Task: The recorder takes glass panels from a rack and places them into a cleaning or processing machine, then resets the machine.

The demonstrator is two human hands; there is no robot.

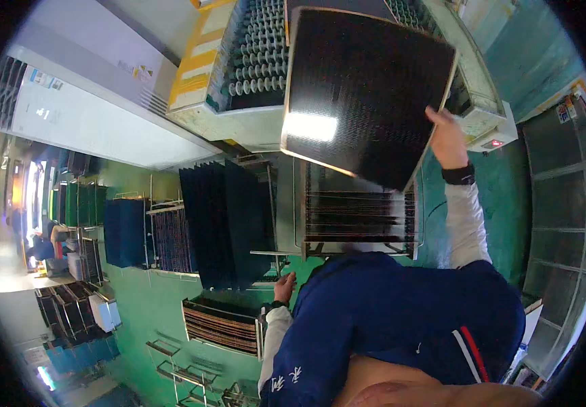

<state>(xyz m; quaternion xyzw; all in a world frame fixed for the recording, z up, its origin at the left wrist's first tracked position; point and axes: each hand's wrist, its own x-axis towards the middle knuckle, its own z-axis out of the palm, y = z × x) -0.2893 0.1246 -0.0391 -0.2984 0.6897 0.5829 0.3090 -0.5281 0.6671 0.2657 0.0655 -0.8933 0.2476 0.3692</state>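
My right hand (447,139) grips the right edge of a large dark circuit board panel (367,95) with a thin copper-coloured border. The panel is tilted, and a bright reflection shows on its lower left. It hangs over the front end of a roller conveyor machine (259,71) and partly over a rack (360,245) of similar dark panels standing in slots. My left hand (285,287) is low at my side, beside a metal rack bar (269,254). Its fingers are curled together with nothing visible in them.
Dark blue sheets (221,224) stand in a rack on the left, with a rack of brown-edged panels (221,325) nearer me. A white cabinet (96,115) stands at the far left. On the right is a grey framed structure (560,203). Farther left, another person (52,247) appears.
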